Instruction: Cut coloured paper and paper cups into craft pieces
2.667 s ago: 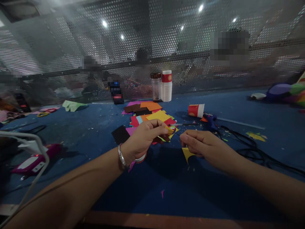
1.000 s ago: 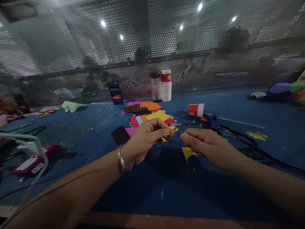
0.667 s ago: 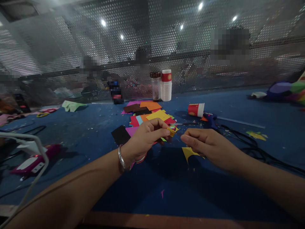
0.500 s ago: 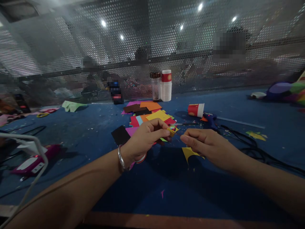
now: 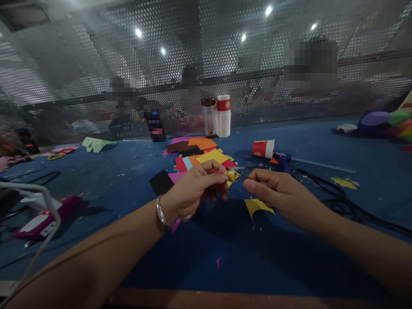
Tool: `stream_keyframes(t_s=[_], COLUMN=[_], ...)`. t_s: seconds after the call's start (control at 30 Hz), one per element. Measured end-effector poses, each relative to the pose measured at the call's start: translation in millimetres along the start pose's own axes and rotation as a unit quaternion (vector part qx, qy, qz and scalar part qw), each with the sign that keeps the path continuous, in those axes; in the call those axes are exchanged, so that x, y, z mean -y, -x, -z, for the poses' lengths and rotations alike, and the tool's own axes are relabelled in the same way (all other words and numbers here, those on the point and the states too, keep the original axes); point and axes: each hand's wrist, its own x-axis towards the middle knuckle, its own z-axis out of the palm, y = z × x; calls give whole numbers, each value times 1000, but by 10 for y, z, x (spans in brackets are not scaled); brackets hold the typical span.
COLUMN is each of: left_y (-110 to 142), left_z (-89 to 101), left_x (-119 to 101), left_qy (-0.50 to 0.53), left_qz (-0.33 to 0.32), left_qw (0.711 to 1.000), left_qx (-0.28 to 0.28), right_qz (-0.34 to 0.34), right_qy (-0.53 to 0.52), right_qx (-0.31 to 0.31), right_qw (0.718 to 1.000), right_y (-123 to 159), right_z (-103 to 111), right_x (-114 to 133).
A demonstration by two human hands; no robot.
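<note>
My left hand (image 5: pixel 196 189), with a silver bangle on its wrist, is closed in a pinch on a small yellow paper piece (image 5: pixel 230 176) above the blue table (image 5: pixel 225 249). My right hand (image 5: pixel 277 193) is curled just to the right of it, fingertips together near the same piece; what it holds is too small to make out. A yellow paper scrap (image 5: pixel 255 206) lies on the table under my right hand. Behind my hands sits a pile of coloured paper sheets (image 5: pixel 201 156).
A tipped red paper cup (image 5: pixel 264 148) and a blue glue gun (image 5: pixel 283 161) with black cable (image 5: pixel 347 206) lie at right. A cup stack (image 5: pixel 223 116) and jar (image 5: pixel 209 117) stand by the mesh screen. A pink glue gun (image 5: pixel 45 214) is at left, and a black paper square (image 5: pixel 161 182) lies near.
Both hands stay almost in place, fingers working the small yellow piece. My right hand has lifted slightly, showing more of the yellow scrap beneath it.
</note>
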Motion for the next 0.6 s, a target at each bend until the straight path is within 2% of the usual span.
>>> stream_keyframes(t_s=[0.1, 0.2, 0.4, 0.6], left_y=[-1, 10, 52, 38], left_z=[-14, -40, -98, -114], left_x=[15, 26, 51, 46], left_qy=[53, 65, 29, 83], left_qz=[31, 56, 43, 77], left_qw=[998, 996, 997, 992], left_qx=[18, 29, 59, 47], right_qz=[24, 35, 71, 111], right_qy=[-3, -4, -4, 69], right_qx=[-33, -43, -47, -77], right_qw=[999, 998, 996, 988], right_y=[5, 15, 37, 77], right_z=[-19, -41, -53, -59], right_x=[35, 23, 9, -9])
